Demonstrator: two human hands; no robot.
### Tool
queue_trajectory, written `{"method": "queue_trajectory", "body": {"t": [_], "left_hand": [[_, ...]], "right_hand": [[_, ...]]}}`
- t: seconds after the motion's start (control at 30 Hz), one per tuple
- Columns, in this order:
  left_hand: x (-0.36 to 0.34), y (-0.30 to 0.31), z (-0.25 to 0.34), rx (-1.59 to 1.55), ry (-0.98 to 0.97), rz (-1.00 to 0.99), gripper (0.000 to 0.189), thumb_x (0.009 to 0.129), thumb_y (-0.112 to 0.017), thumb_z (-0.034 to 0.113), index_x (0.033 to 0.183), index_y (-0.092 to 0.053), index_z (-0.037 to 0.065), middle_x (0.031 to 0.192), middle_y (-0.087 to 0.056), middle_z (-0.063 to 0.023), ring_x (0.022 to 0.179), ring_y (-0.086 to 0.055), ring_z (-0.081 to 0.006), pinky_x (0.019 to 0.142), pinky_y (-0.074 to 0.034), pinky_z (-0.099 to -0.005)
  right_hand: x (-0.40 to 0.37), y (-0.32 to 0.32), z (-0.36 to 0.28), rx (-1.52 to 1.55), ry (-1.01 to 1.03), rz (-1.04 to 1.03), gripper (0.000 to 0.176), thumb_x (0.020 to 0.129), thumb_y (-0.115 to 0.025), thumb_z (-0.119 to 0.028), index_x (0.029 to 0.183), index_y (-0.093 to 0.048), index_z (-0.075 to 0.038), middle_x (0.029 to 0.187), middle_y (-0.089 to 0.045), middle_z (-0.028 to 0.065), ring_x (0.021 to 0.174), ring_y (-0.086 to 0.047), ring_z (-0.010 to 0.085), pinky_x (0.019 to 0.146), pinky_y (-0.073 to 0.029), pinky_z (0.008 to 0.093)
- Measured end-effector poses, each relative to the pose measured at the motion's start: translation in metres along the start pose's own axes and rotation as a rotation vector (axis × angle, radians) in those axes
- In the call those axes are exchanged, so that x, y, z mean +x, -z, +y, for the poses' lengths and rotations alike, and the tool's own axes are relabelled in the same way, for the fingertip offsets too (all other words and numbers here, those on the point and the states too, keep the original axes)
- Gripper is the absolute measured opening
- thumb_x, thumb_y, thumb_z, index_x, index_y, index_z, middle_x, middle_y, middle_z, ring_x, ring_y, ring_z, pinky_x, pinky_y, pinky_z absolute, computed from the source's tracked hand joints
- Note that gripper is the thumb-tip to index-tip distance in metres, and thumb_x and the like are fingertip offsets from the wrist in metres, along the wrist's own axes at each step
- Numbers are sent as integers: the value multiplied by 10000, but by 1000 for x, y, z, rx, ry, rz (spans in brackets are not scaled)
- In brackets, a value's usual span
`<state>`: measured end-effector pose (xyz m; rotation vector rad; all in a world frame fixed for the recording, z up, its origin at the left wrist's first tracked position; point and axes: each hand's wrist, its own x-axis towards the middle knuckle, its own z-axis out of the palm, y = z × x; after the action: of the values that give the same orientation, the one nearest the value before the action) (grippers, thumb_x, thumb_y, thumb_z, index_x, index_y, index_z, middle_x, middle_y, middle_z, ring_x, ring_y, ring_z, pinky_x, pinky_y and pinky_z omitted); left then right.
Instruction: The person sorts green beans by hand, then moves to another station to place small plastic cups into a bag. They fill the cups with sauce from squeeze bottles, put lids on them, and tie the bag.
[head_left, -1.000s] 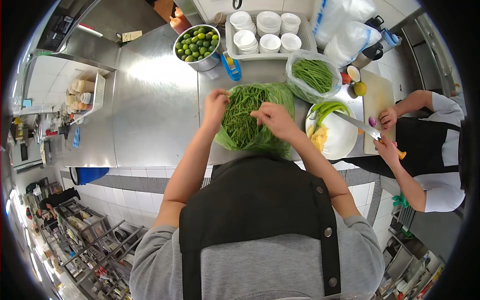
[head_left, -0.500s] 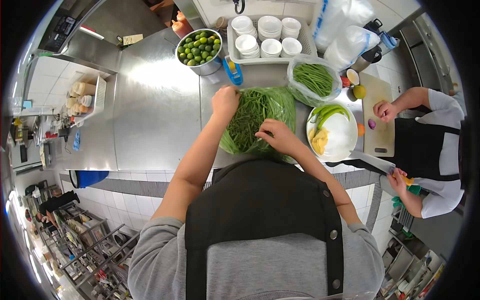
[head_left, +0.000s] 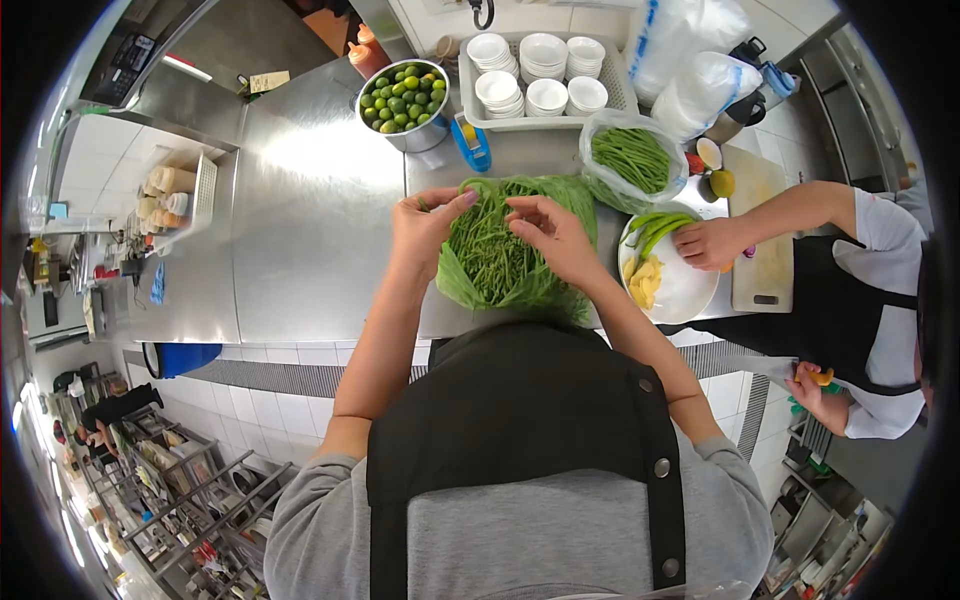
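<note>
Head view: green stems between left grip and right grip.

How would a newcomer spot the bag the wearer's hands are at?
On the steel counter, look straight ahead of the wearer's black apron. The open bag has the left hand at its left edge, the right hand over it. Unlike the whitish bag farther right, it is green and holds jumbled, thin stalks.

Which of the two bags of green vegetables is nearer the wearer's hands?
The green bag, with the left hand at its edge and the right hand over it. The whitish bag sits farther forward, to the right.
</note>
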<state>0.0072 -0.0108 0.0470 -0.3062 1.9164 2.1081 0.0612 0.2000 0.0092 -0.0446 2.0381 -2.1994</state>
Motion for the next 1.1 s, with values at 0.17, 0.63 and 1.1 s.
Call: {"method": "queue_trajectory", "body": {"t": [0.17, 0.63, 1.1], "left_hand": [[-9, -5, -10, -71, 9, 31, 252, 780, -875, 154, 907, -751, -25, 758, -701, -32, 564, -501, -24, 499, -351, -199], [-27, -19, 1, 851, -373, -236, 220, 833, -794, 133, 1003, -770, -4, 864, -751, -107, 714, -641, -124, 647, -485, -288], [-32, -21, 7, 314, -259, -399, 191, 911, -748, 125, 1007, -758, -40, 874, -732, -66, 776, -623, -99, 694, -491, -255]], "right_hand": [[-2, -13, 2, 130, -53, 0, 188, 958, -683, -121, 1095, -669, 6, 917, -660, 20, 812, -599, 78, 727, -497, 246], [-14, 5, -23, -649, 352, -8, 129, 915, -648, -109, 929, -622, 18, 863, -630, 143, 791, -610, 343, 729, -489, 404], [-15, 22, -19, 422, 71, -235, 120, 931, -701, -102, 867, -666, -7, 801, -656, 22, 755, -586, 86, 685, -469, 250]]}}
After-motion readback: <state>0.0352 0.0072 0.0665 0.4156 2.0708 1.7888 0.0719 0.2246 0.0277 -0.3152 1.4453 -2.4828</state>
